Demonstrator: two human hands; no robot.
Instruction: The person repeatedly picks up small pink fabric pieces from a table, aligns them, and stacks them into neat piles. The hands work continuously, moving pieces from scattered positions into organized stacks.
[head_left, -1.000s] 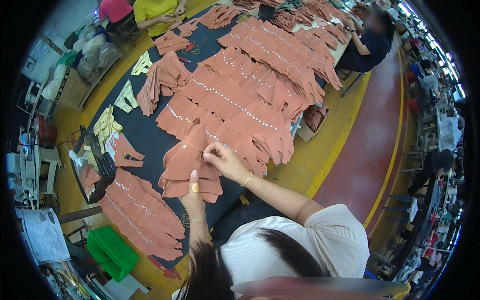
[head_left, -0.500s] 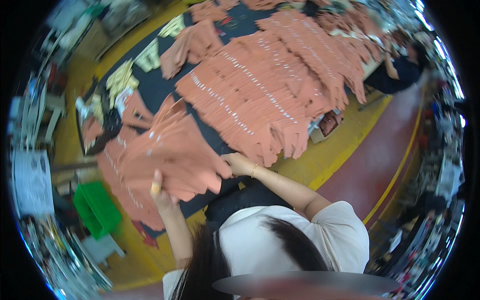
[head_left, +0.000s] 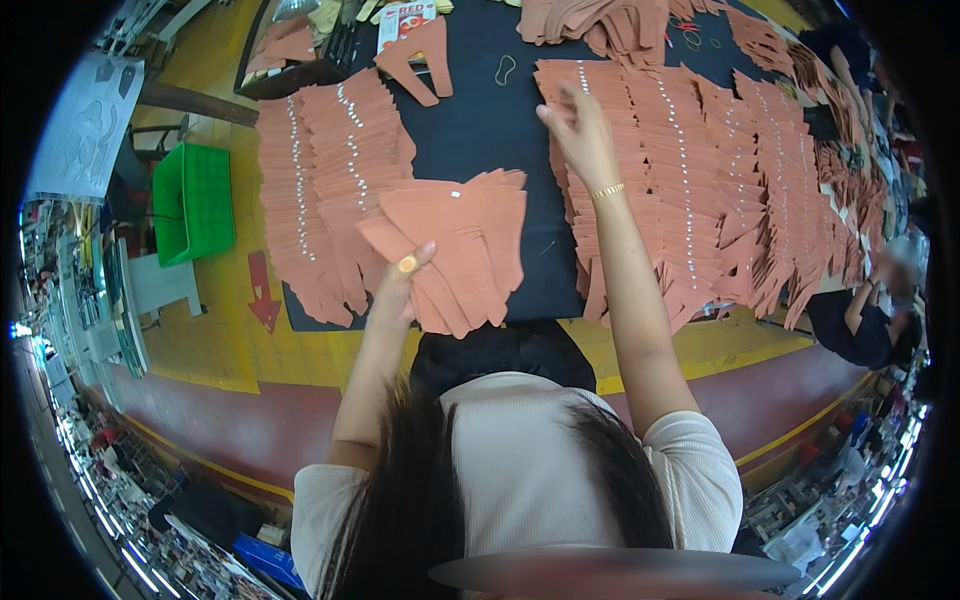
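Observation:
Fanned out in my left hand (head_left: 392, 292) is a small stack of salmon-pink cut pieces (head_left: 468, 255), flat like leather or fabric. My thumb, with a yellow wrap on it, presses on top; the other fingers are hidden underneath. A small white tag shows on the stack's upper edge. My right hand (head_left: 582, 135), a gold bracelet at its wrist, is over the near left corner of long overlapping rows of similar pieces (head_left: 690, 200). Its thumb stands apart from the fingers, which look slightly blurred, and nothing shows in it. Shorter overlapping rows (head_left: 325, 190) lie left of the stack.
The dark table (head_left: 465, 130) carries a rubber band (head_left: 505, 70), a lone forked piece (head_left: 422, 60), and a red-and-white packet (head_left: 402, 22). A green crate (head_left: 195, 235) stands left of the table. A co-worker (head_left: 860, 320) is at the far right.
The view has turned, so the table now lies straight ahead. My right hand has let go of the stack's edge and moved up to the right-hand rows; my left still holds the stack.

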